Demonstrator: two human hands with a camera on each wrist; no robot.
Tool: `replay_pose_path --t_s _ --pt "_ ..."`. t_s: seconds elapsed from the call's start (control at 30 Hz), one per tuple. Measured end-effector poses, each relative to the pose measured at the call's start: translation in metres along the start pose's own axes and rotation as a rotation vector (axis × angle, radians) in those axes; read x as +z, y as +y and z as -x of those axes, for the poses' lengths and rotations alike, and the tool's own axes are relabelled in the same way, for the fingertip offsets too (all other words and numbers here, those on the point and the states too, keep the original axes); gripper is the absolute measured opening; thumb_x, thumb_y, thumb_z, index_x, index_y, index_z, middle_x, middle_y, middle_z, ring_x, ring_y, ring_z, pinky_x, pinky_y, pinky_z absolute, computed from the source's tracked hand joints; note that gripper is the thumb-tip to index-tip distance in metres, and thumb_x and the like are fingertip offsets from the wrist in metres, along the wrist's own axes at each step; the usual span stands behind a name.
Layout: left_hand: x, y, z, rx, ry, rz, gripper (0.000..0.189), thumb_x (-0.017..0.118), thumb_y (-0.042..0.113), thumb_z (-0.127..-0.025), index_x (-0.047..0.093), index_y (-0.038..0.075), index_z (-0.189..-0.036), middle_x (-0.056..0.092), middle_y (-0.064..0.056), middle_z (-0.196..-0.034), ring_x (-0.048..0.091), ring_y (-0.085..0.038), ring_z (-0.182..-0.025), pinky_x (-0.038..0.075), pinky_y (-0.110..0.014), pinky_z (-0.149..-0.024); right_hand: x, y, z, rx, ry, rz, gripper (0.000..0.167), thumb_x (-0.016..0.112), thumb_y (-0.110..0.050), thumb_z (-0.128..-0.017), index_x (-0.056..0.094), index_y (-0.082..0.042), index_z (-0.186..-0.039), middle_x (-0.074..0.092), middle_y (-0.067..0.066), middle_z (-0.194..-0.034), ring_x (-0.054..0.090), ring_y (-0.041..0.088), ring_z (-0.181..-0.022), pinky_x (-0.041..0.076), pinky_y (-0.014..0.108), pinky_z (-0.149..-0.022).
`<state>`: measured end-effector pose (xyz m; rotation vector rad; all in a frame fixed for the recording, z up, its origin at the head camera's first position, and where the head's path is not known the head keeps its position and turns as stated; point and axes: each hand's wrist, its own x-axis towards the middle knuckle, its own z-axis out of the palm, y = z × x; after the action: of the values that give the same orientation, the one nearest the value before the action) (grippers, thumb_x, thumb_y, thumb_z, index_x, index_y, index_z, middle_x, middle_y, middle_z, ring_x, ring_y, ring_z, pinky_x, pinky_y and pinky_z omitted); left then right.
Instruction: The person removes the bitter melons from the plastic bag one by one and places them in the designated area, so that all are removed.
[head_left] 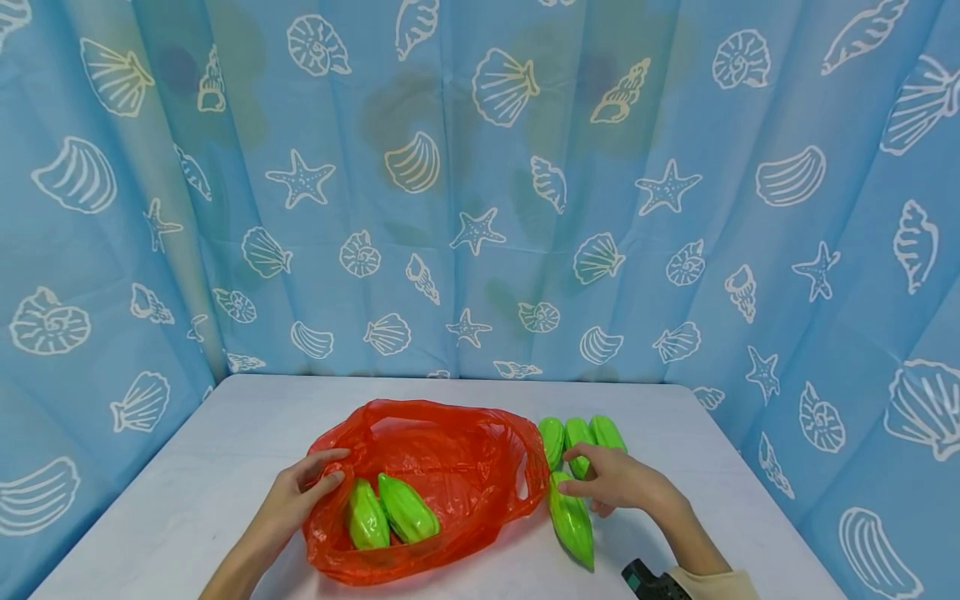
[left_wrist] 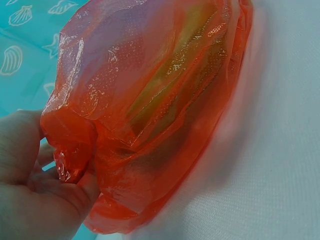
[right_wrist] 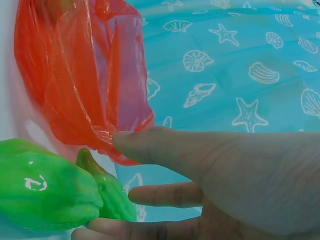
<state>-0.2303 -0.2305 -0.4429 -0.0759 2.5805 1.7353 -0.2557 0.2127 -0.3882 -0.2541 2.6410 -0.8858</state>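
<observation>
Head view gives me, near six o'clock, a red translucent plastic bag (head_left: pixel 472 475). At its nine, the left hand (head_left: pixel 298 493) pinches its rim; at its three, the right hand (head_left: pixel 618 479) has its fingers spread, holding nothing. Two glossy green ridged oblong fruits (head_left: pixel 408 508) lie inside; four matching fruits (head_left: pixel 572 525) lie outside. I'd judge it's bagging; next calls for gripping one.

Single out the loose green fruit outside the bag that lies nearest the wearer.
The front fruit, right of the red bag, its tip toward the wearer; the other three lie side by side behind it.
</observation>
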Motion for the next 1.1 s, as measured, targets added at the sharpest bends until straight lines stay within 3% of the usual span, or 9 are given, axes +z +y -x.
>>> replay_pose_path --t_s 0.73,1.1 --pt "0.0 0.002 0.001 -0.012 0.009 0.012 0.051 0.066 0.035 -0.093 0.054 0.016 -0.139 0.045 -0.019 -0.15 0.047 -0.04 -0.134 0.055 -0.042 -0.095 0.001 -0.009 0.007 -0.079 -0.023 0.009 0.053 0.075 -0.033 -0.086 0.056 -0.007 -0.129 0.063 0.006 -0.073 0.061 0.019 -0.06 0.059 0.032 -0.06" --pt "0.0 0.002 0.001 -0.009 0.007 0.019 0.05 0.065 0.033 -0.094 0.054 0.015 -0.139 0.045 -0.019 -0.15 0.048 -0.039 -0.132 0.056 -0.042 -0.094 0.002 -0.015 0.01 -0.072 0.004 0.051 0.053 0.075 -0.035 -0.086 0.057 -0.008 -0.127 0.064 0.004 -0.077 0.062 0.019 -0.062 0.058 0.03 -0.06"
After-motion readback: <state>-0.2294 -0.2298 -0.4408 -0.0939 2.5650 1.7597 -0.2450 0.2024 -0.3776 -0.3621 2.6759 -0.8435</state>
